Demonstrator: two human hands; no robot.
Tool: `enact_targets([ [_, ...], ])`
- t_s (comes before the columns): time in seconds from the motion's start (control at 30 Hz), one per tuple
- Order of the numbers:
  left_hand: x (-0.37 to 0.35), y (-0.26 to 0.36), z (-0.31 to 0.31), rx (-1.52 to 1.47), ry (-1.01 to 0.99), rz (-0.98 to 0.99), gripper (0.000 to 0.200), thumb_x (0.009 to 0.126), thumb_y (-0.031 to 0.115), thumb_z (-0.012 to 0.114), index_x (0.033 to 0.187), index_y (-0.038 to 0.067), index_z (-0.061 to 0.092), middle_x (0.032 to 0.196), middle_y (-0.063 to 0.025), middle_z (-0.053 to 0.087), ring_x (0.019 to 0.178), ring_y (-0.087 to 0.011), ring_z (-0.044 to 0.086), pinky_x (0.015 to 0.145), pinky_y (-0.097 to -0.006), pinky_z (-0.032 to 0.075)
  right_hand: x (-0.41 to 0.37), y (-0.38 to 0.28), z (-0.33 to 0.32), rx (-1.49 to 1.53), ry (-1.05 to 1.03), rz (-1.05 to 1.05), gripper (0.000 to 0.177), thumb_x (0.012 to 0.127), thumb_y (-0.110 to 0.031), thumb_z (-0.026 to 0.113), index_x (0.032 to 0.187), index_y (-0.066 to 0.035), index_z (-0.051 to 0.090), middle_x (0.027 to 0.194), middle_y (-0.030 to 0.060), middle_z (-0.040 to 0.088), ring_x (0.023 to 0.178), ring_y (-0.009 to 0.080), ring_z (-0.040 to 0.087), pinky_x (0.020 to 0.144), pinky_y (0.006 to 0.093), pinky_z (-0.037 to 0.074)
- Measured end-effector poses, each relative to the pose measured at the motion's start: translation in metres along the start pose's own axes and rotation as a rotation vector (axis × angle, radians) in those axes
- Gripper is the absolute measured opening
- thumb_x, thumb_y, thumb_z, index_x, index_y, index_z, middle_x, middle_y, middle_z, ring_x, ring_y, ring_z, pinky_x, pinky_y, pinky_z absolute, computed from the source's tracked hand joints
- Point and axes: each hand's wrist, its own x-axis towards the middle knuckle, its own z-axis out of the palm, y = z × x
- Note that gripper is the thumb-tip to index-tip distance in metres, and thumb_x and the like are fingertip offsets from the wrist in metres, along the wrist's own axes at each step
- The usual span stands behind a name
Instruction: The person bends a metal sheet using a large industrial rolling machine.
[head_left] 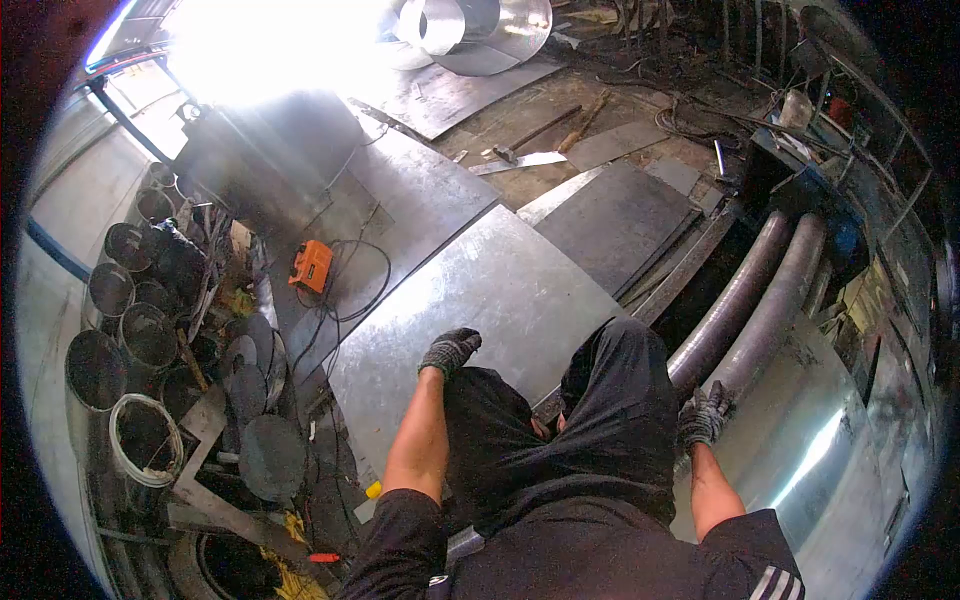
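My left hand [450, 351], in a grey knit glove, rests by my left knee with its fingers loosely bent and nothing visible in them. Beneath it in view lies a large shiny metal sheet [490, 275] with a smudged surface. My right hand [705, 414], gloved alike, has its fingers spread at the near end of two long, curved-looking metal tubes [765, 305]. Another bright metal sheet [800, 425] extends to the right of that hand. I sit with my knees bent, in dark trousers [610, 420].
An orange box [311, 267] with black cables sits on sheet metal at the left. Several round metal cylinders [150, 335] stand along the left wall. Dark flat plates [610, 225] lie ahead. Rolled sheet metal [500, 35] is at the back, and a red-handled item [325, 557] lies lower left.
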Motion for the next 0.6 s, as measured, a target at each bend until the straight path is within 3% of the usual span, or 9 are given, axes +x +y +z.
enact_targets([
  [0.07, 0.004, -0.007, 0.003, -0.006, 0.008, -0.002, 0.048, 0.095, 0.039, 0.062, 0.13, 0.006, 0.064, 0.119, -0.0104, 0.071, 0.099, -0.022, 0.067, 0.089, -0.0376, 0.053, -0.005, -0.005, -0.015, -0.106, -0.104, -0.014, 0.039, 0.089, -0.036, 0.062, 0.125, -0.022, 0.071, 0.161, 0.0112, 0.03, 0.149, 0.0404, 0.016, 0.122, 0.0555, 0.01],
  [0.13, 0.006, -0.011, 0.005, -0.034, 0.012, -0.01, 0.048, 0.094, 0.045, 0.059, 0.126, 0.01, 0.067, 0.124, -0.0142, 0.069, 0.117, -0.0312, 0.064, 0.101, -0.0408, 0.048, -0.009, -0.007, -0.021, -0.036, -0.088, 0.01, 0.038, 0.088, -0.033, 0.063, 0.123, -0.021, 0.072, 0.161, 0.0103, 0.032, 0.149, 0.0404, 0.017, 0.122, 0.0557, 0.01],
  [0.27, -0.005, 0.005, -0.001, -0.005, 0.005, -0.028, 0.048, 0.094, 0.045, 0.059, 0.127, 0.01, 0.067, 0.125, -0.0143, 0.068, 0.119, -0.0315, 0.063, 0.101, -0.0406, 0.048, -0.011, -0.007, -0.025, -0.058, -0.15, -0.012, 0.037, 0.086, -0.032, 0.065, 0.122, -0.022, 0.072, 0.161, 0.0107, 0.032, 0.149, 0.0407, 0.018, 0.122, 0.0562, 0.011],
  [0.33, -0.003, 0.001, 0.0, -0.018, 0.016, 0.0, 0.049, 0.094, 0.045, 0.059, 0.127, 0.01, 0.067, 0.126, -0.0142, 0.068, 0.12, -0.0318, 0.062, 0.102, -0.0407, 0.047, 0.006, 0.007, 0.021, 0.165, 0.125, 0.044, 0.038, 0.084, -0.031, 0.067, 0.121, -0.023, 0.072, 0.161, 0.0104, 0.031, 0.149, 0.0406, 0.019, 0.123, 0.0553, 0.011],
  [0.37, -0.002, 0.002, 0.0, -0.018, 0.018, 0.0, 0.049, 0.094, 0.045, 0.059, 0.127, 0.01, 0.067, 0.126, -0.0142, 0.068, 0.12, -0.0318, 0.062, 0.102, -0.0407, 0.047, 0.005, 0.005, 0.015, 0.165, 0.126, 0.043, 0.038, 0.084, -0.031, 0.067, 0.121, -0.023, 0.072, 0.161, 0.0104, 0.031, 0.149, 0.0406, 0.019, 0.123, 0.0553, 0.011],
  [0.43, -0.003, 0.003, 0.001, -0.012, 0.021, -0.039, 0.048, 0.095, 0.044, 0.059, 0.127, 0.011, 0.067, 0.126, -0.0135, 0.068, 0.119, -0.031, 0.063, 0.101, -0.0405, 0.048, -0.007, -0.005, -0.019, -0.028, -0.073, -0.01, 0.039, 0.083, -0.034, 0.067, 0.12, -0.024, 0.072, 0.161, 0.0095, 0.03, 0.149, 0.0397, 0.019, 0.122, 0.0561, 0.01],
  [0.57, -0.005, 0.005, -0.001, -0.018, 0.006, -0.04, 0.047, 0.095, 0.044, 0.06, 0.127, 0.01, 0.067, 0.126, -0.0131, 0.069, 0.118, -0.0304, 0.063, 0.101, -0.0401, 0.048, 0.001, 0.003, 0.004, -0.03, 0.012, -0.008, 0.037, 0.084, -0.034, 0.064, 0.12, -0.026, 0.072, 0.161, 0.0086, 0.031, 0.149, 0.0391, 0.019, 0.122, 0.0576, 0.01],
  [0.6, -0.003, 0.001, 0.0, 0.017, 0.023, 0.01, 0.047, 0.095, 0.043, 0.06, 0.127, 0.01, 0.066, 0.125, -0.0133, 0.069, 0.117, -0.0301, 0.064, 0.1, -0.04, 0.048, 0.001, 0.003, 0.002, -0.07, -0.055, -0.02, 0.041, 0.089, -0.037, 0.058, 0.127, -0.027, 0.068, 0.16, -0.0001, 0.034, 0.152, 0.0365, 0.014, 0.12, 0.0631, 0.004],
])
